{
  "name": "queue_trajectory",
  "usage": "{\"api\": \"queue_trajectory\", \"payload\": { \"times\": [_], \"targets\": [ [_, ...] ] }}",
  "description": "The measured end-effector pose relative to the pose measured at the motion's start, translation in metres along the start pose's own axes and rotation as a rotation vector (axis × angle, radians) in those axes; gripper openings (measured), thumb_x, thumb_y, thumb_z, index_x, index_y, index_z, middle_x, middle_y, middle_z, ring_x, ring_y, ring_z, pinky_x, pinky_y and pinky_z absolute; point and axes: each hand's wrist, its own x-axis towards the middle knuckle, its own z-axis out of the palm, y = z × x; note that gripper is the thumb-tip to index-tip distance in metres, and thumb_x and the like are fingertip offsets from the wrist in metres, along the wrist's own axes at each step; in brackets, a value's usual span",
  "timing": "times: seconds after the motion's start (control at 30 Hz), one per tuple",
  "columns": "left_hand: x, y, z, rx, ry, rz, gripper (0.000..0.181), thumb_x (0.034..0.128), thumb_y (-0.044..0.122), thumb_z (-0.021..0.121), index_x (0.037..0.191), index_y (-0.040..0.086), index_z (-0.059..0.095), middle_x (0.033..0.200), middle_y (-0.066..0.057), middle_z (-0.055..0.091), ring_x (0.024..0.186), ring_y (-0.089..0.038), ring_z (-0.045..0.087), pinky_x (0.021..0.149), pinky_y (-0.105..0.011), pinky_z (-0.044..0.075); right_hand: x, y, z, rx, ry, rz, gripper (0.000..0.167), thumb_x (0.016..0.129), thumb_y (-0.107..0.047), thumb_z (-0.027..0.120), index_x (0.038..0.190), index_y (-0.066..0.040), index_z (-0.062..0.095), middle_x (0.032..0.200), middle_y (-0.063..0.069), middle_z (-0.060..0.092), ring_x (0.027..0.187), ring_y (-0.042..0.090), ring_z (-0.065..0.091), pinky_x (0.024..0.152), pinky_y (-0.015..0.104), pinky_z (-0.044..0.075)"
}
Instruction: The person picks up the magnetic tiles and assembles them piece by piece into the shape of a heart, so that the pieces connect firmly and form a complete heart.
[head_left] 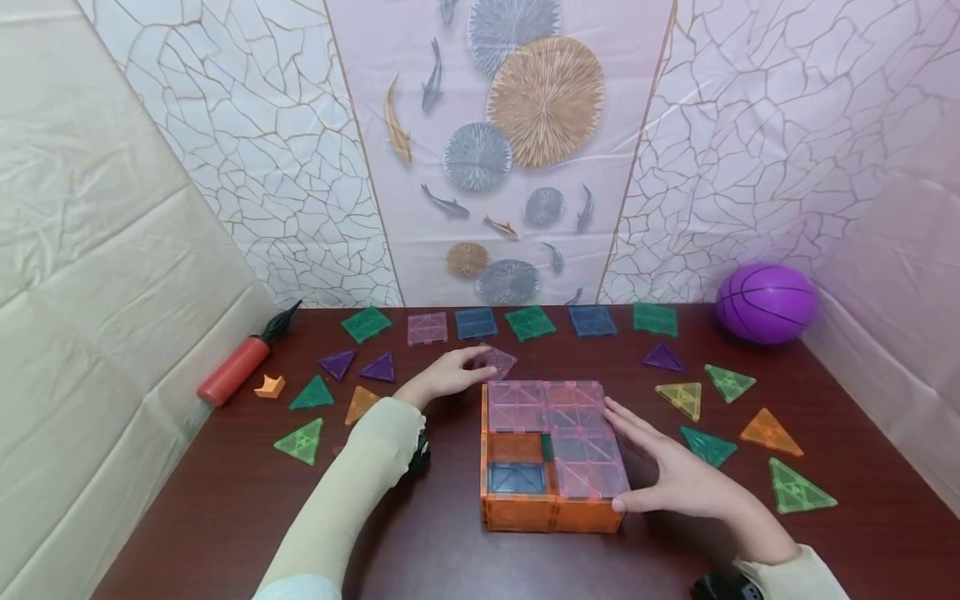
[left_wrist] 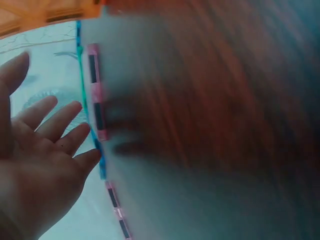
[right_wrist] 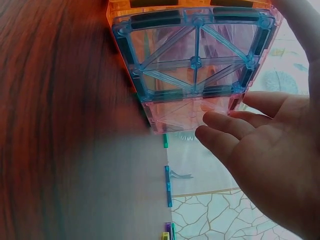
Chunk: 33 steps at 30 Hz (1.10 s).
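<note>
A box of translucent magnetic tiles [head_left: 555,514] stands on the table, its front wall orange. Pink square tiles [head_left: 588,467] cover part of its top, and through the gap at front left a blue tile [head_left: 517,478] shows inside. Beyond the box's far left corner my left hand [head_left: 453,372] reaches over a loose pink square tile [head_left: 501,362], which lies on the table. Its fingers look extended in the left wrist view; contact is hard to tell. My right hand [head_left: 675,475] rests against the box's right side, thumb by the front corner. In the right wrist view that side has a blue tile [right_wrist: 196,61].
Along the back edge lies a row of green, pink and blue square tiles [head_left: 475,322]. Triangle tiles [head_left: 302,440] are scattered left and right. A red hand pump [head_left: 236,371] and an orange crown-shaped piece [head_left: 270,387] lie left; a purple ball [head_left: 767,303] sits at back right.
</note>
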Motion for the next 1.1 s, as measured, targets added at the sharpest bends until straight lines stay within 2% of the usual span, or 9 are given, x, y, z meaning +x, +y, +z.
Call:
{"api": "queue_trajectory", "payload": {
  "times": [0.17, 0.3, 0.47, 0.6, 0.77, 0.93, 1.1],
  "targets": [
    [-0.001, -0.004, 0.001, 0.124, -0.023, 0.012, 0.065, 0.0945, 0.038, 0.060, 0.150, 0.013, 0.035, 0.151, -0.012, 0.039, 0.138, -0.028, 0.036, 0.110, -0.045, 0.032, 0.000, 0.000, 0.000, 0.003, 0.000, -0.008, 0.097, 0.078, -0.028, 0.081, 0.155, -0.016, 0.022, 0.160, 0.014, 0.015, 0.141, 0.010, 0.023, 0.100, 0.027, 0.043],
    [-0.007, -0.004, -0.003, 0.195, -0.020, 0.046, 0.068, 0.0910, 0.033, 0.066, 0.148, 0.009, 0.037, 0.148, -0.013, 0.043, 0.136, -0.028, 0.040, 0.110, -0.044, 0.034, 0.000, 0.001, 0.000, 0.014, -0.001, -0.011, 0.097, 0.078, -0.027, 0.081, 0.155, -0.016, 0.022, 0.160, 0.013, 0.015, 0.140, 0.010, 0.025, 0.100, 0.026, 0.042],
    [-0.019, -0.003, -0.011, 0.274, -0.052, 0.060, 0.076, 0.0842, 0.033, 0.074, 0.147, 0.008, 0.040, 0.147, -0.013, 0.044, 0.136, -0.028, 0.039, 0.111, -0.044, 0.032, 0.000, 0.000, 0.000, 0.017, -0.002, -0.014, 0.097, 0.078, -0.027, 0.081, 0.155, -0.017, 0.022, 0.160, 0.013, 0.014, 0.140, 0.010, 0.026, 0.100, 0.024, 0.042],
    [-0.025, 0.000, -0.016, 0.238, -0.070, 0.049, 0.079, 0.0795, 0.025, 0.080, 0.146, 0.009, 0.041, 0.143, -0.013, 0.048, 0.131, -0.028, 0.045, 0.109, -0.045, 0.035, 0.000, 0.000, 0.001, 0.013, -0.001, -0.009, 0.097, 0.078, -0.027, 0.081, 0.155, -0.017, 0.022, 0.160, 0.013, 0.015, 0.140, 0.011, 0.025, 0.100, 0.026, 0.042],
    [-0.020, -0.004, -0.017, 0.153, -0.035, 0.044, 0.085, 0.0759, 0.020, 0.083, 0.147, 0.009, 0.038, 0.138, -0.015, 0.052, 0.124, -0.029, 0.049, 0.106, -0.048, 0.038, 0.000, 0.001, 0.002, 0.018, -0.002, -0.013, 0.097, 0.078, -0.027, 0.081, 0.155, -0.017, 0.022, 0.160, 0.013, 0.014, 0.139, 0.004, 0.023, 0.100, 0.025, 0.042],
    [-0.011, -0.014, -0.017, 0.114, -0.012, 0.074, 0.089, 0.0756, 0.019, 0.083, 0.149, 0.007, 0.035, 0.145, -0.015, 0.045, 0.133, -0.029, 0.041, 0.110, -0.047, 0.032, -0.001, 0.001, 0.002, 0.039, 0.001, -0.028, 0.097, 0.078, -0.025, 0.081, 0.155, -0.016, 0.022, 0.160, 0.014, 0.014, 0.136, -0.007, 0.018, 0.100, 0.023, 0.040],
    [-0.004, -0.017, -0.017, 0.110, -0.032, 0.037, 0.092, 0.0736, 0.021, 0.085, 0.150, 0.009, 0.034, 0.152, -0.010, 0.037, 0.141, -0.026, 0.032, 0.114, -0.045, 0.027, 0.000, 0.001, 0.001, 0.041, 0.004, -0.031, 0.098, 0.078, -0.025, 0.081, 0.155, -0.017, 0.022, 0.160, 0.013, 0.014, 0.136, -0.009, 0.017, 0.101, 0.022, 0.040]
  ]
}}
